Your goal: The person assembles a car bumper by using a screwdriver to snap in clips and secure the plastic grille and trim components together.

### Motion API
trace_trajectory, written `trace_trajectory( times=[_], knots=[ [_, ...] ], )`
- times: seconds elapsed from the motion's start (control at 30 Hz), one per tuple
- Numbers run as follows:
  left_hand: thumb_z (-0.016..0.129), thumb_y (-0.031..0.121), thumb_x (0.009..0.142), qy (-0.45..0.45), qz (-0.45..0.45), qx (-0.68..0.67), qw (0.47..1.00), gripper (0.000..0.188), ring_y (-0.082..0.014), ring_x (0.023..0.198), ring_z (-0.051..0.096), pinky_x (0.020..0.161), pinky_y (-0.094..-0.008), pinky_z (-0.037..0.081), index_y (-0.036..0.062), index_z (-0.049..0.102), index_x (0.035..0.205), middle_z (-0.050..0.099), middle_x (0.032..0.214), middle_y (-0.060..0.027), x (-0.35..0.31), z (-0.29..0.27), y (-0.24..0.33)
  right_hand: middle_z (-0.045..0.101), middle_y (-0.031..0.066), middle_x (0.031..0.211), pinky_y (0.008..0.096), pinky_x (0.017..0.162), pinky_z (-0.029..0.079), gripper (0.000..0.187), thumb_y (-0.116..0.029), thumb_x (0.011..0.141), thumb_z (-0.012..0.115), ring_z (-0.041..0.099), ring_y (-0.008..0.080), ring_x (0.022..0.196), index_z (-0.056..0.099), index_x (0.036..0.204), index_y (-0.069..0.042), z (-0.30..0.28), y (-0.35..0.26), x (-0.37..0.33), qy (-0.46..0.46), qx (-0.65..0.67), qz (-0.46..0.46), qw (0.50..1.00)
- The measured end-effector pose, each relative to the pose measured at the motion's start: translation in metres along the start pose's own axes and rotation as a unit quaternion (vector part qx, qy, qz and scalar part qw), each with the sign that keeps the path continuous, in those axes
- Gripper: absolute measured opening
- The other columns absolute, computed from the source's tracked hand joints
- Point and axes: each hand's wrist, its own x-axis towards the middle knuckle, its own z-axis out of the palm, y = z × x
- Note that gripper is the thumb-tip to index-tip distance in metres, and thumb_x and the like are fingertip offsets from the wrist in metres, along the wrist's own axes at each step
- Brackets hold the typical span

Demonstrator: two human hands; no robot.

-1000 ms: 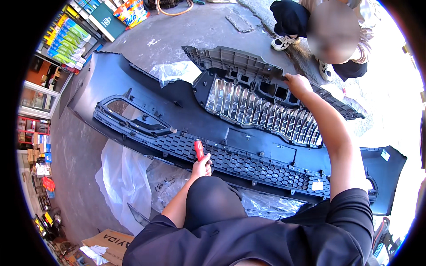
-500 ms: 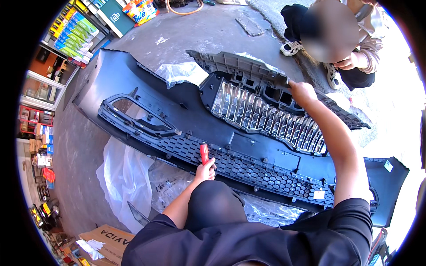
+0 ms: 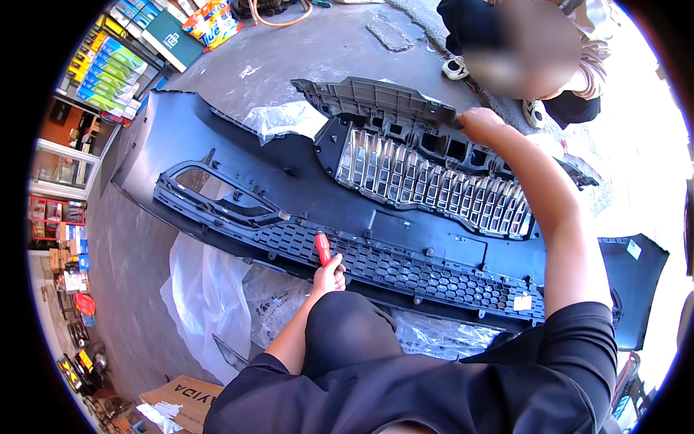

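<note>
A large black car bumper (image 3: 405, 235) lies with its inner side up, a slatted chrome-and-black grille (image 3: 426, 184) set in it. My left hand (image 3: 329, 276) is closed round the red handle of a screwdriver-like tool (image 3: 322, 249), held above the lower honeycomb mesh (image 3: 405, 278); the tool's shaft cannot be made out. Stretched across the grille, my right arm ends in my right hand (image 3: 480, 124), closed on the far edge of a dark grey plastic panel (image 3: 383, 98). The panel stands tilted up along the grille's far side. Its right part is partly hidden by my forearm.
Clear plastic sheeting (image 3: 206, 296) lies under the bumper, and another piece (image 3: 285, 121) rests near its far edge. A person (image 3: 520, 50) crouches at the far right. A cardboard box (image 3: 177, 401) is at lower left, with stocked shelves (image 3: 112, 72) along the left.
My right hand has moved farther away, raising the panel's edge above the grille. My left hand keeps its hold on the red tool. The whole view has shifted slightly.
</note>
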Motion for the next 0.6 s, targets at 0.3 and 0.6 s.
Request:
trace_trajectory(
  times=[0.3, 0.6],
  knots=[
    [0.068, 0.039, 0.098, 0.013, 0.022, 0.008, 1.0, 0.04, -0.0114, 0.035, 0.031, 0.038, -0.03, 0.025, 0.0091, 0.055, 0.076, 0.032, 0.047, 0.0019, -0.004, 0.006, 0.0, 0.068, 0.0219, 0.124, 0.0488, 0.1, 0.05, 0.046, -0.029, 0.095, 0.066, 0.063, 0.0402, 0.119, 0.053, 0.134, -0.008, 0.026, 0.014, 0.013, 0.015, 0.151, 0.116, 0.982],
    [0.067, 0.037, 0.098, 0.004, 0.025, 0.036, 0.999, 0.038, -0.0114, 0.035, 0.029, 0.038, -0.0292, 0.023, 0.01, 0.054, 0.074, 0.03, 0.046, 0.0018, -0.003, 0.016, 0.001, 0.057, 0.0211, 0.141, 0.0451, 0.111, 0.044, 0.069, -0.032, 0.084, 0.072, 0.054, 0.0382, 0.131, 0.049, 0.144, -0.007, 0.037, 0.017, -0.002, 0.216, 0.277, 0.129, 0.927]
  ],
)
